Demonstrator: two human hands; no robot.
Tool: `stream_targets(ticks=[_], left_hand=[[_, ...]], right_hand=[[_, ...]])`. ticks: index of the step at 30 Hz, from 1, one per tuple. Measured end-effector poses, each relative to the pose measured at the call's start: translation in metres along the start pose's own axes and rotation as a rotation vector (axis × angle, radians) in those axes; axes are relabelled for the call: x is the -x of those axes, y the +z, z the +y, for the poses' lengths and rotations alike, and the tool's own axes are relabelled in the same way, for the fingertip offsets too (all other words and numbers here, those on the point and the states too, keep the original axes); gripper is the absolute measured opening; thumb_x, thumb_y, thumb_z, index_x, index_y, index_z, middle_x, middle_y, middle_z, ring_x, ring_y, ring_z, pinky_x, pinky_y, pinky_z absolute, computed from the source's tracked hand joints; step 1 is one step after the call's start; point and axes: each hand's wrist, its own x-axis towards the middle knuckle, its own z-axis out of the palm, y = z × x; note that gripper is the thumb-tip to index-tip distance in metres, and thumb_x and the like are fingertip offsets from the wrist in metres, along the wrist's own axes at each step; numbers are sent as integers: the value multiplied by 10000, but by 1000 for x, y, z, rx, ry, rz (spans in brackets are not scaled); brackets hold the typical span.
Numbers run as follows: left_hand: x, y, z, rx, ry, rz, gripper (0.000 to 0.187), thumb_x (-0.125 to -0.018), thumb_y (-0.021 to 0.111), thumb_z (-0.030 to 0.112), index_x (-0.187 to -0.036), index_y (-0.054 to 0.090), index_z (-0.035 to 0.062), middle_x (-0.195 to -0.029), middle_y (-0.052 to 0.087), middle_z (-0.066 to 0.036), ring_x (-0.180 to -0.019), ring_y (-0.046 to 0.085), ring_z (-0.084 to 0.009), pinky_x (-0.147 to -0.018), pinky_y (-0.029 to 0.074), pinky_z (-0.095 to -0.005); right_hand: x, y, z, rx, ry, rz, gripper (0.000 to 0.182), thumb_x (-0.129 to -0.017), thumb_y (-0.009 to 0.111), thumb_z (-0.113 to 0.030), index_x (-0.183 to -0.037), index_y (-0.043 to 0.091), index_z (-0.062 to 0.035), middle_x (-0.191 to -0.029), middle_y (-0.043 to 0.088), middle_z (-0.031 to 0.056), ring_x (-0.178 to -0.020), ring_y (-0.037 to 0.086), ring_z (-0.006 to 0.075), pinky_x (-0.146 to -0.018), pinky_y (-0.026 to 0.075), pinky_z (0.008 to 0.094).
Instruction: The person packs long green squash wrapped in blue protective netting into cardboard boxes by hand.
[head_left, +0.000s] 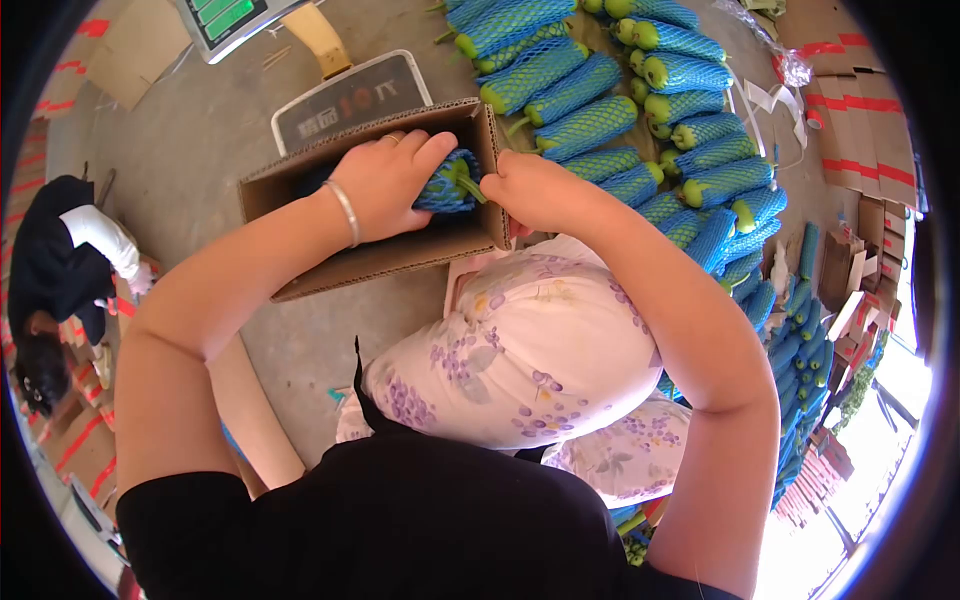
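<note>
An open cardboard box (pixel 370 268) stands in front of me, on or against a scale platform (pixel 355 97). Inside its right part lies a green gourd in a blue foam net (pixel 445 190), its stem pointing to the right wall. My left hand (pixel 390 185) reaches into the box with its fingers curved over the netted gourd. My right hand (pixel 535 190) grips the right wall of the box, thumb over the rim close to the stem. Most of its fingers are hidden outside the wall. The left part of the box interior is hidden by my left hand and forearm.
Rows of green gourds in blue nets (pixel 585 120) lie on the floor at the right. A scale display (pixel 222 18) is at the top left. Another person (pixel 75 260) bends over at the left, by cardboard boxes. Flattened red-taped cartons (pixel 850 130) stand far right.
</note>
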Motion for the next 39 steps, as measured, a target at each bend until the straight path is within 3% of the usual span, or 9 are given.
stream_targets(ticks=[4,11,17,19,23,26,33,37,39], left_hand=[[-32,47,-16,-115,-162,-87,717,-645,749,246,-1219,366,53,-1061,534,-172,-960,564,-338,-795,481,-404],[-9,31,-1,-385,-29,51,527,-709,700,306,-1111,462,60,-1081,540,-130,-1001,548,-277,-777,492,-363],[-47,57,-16,-134,-120,-213,232,-837,533,239,-996,515,71,-930,628,-152,-860,628,-319,-685,513,-427],[-57,64,-19,-86,-180,-209,244,-830,534,245,-998,525,69,-938,626,-159,-860,628,-326,-693,512,-431],[-66,94,-44,-55,-317,-229,260,-805,535,250,-984,567,64,-964,620,-173,-850,632,-331,-706,514,-433],[-70,105,-47,-56,-315,-172,252,-793,526,244,-951,609,66,-926,639,-173,-818,639,-325,-702,516,-428],[-69,113,-48,-41,-369,-193,246,-792,546,253,-937,639,78,-940,644,-174,-860,629,-325,-746,507,-409],[-54,89,-41,122,-146,-195,310,-796,577,208,-1059,594,43,-1118,578,-204,-1040,558,-326,-872,456,-364],[-39,43,-22,593,-462,-340,362,-793,603,175,-1118,554,22,-1175,537,-208,-1098,517,-318,-931,411,-350]], right_hand=[[-16,5,0,385,-174,86,308,-835,460,-206,-823,612,62,-889,619,256,-753,640,332,-719,505,426],[-2,3,-8,52,-138,13,322,-824,426,-160,-733,516,135,-725,633,244,-548,634,311,-575,520,393],[-19,11,8,609,-467,-7,256,-808,477,-154,-741,606,57,-765,613,254,-722,638,334,-664,506,430],[-17,10,9,428,-347,84,180,-728,560,-99,-803,696,-9,-856,663,148,-774,653,293,-670,519,386],[-18,0,18,384,-358,147,261,-793,537,-213,-747,689,-5,-842,655,173,-747,652,293,-663,518,383],[-18,-13,47,-701,-53,-133,521,-876,491,-473,-1055,540,14,-840,640,214,-694,648,257,-615,520,332],[-75,10,188,-1165,96,546,365,-823,599,-272,-1032,556,24,-810,641,117,-664,611,162,-612,494,278],[-109,13,220,-872,194,749,476,-769,641,-281,-1116,527,23,-993,636,139,-902,610,258,-805,465,330],[-114,8,222,-547,211,799,461,-760,653,-272,-1110,535,4,-1093,598,154,-1008,572,289,-845,451,355]])
